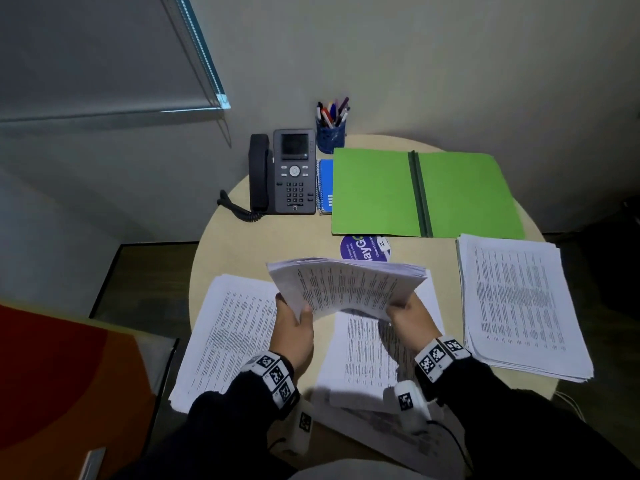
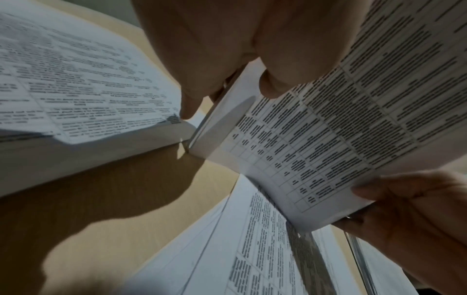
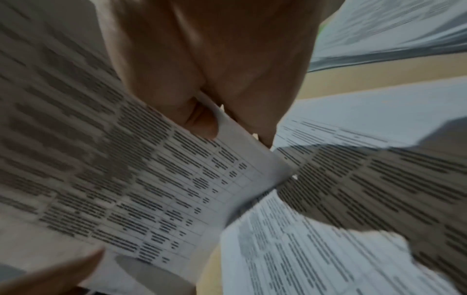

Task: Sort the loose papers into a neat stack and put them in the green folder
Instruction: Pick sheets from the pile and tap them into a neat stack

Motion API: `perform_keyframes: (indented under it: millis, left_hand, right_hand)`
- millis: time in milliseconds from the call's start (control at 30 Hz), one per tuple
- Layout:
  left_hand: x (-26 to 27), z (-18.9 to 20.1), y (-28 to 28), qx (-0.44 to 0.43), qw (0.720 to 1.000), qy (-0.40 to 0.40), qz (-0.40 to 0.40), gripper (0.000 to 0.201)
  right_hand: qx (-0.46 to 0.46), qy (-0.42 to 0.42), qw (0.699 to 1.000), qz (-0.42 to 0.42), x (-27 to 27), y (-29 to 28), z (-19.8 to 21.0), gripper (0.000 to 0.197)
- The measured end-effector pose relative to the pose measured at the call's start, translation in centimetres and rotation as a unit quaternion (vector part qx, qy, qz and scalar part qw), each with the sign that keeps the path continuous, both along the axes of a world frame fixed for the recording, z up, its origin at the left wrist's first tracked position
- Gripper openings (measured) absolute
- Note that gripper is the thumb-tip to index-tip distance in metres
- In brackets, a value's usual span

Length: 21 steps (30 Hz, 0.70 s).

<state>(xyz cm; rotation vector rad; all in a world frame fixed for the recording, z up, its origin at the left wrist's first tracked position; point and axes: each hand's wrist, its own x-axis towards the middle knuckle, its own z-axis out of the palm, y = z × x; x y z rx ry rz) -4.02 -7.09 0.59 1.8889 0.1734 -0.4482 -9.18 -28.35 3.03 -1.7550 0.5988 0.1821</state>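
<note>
Paper stack (image 1: 346, 285) between both hands (image 1: 349, 320).

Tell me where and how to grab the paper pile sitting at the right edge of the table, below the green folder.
Take the right-hand pile by its two long side edges, hands coming from the near side with fingers slid under and thumbs on top. It lies flat on the table, its sheets slightly fanned at the near corner, so a two-sided hold would likely keep them together. Both hands are busy: the left hand and right hand hold the lifted bundle.
</note>
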Motion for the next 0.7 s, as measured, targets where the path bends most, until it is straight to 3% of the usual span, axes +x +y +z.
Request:
perform_keyframes:
  millis: [200,300,400,700]
  left_hand:
    - [-0.2,-0.8,-0.7,0.002,0.999,0.02,0.028,0.048]
    - [-0.5,-1.0,-1.2,0.051,0.997,0.041,0.033,0.056]
    - [-0.6,-0.7,-1.2,0.077,0.996,0.036,0.028,0.048]
    - [-0.7,-0.4,-0.9,0.039,0.999,-0.004,0.016,0.03]
  right_hand:
    - [0.035,0.022,0.996,-0.084,-0.1,1.0,-0.8,0.04]
    - [0.038,0.028,0.993,-0.112,0.0,1.3,-1.6,0.035]
    - [0.027,0.017,0.994,-0.109,0.0,1.0,-1.8,0.033]
    - [-0.011,0.027,0.999,-0.042,0.1,0.3,-2.0,0.031]
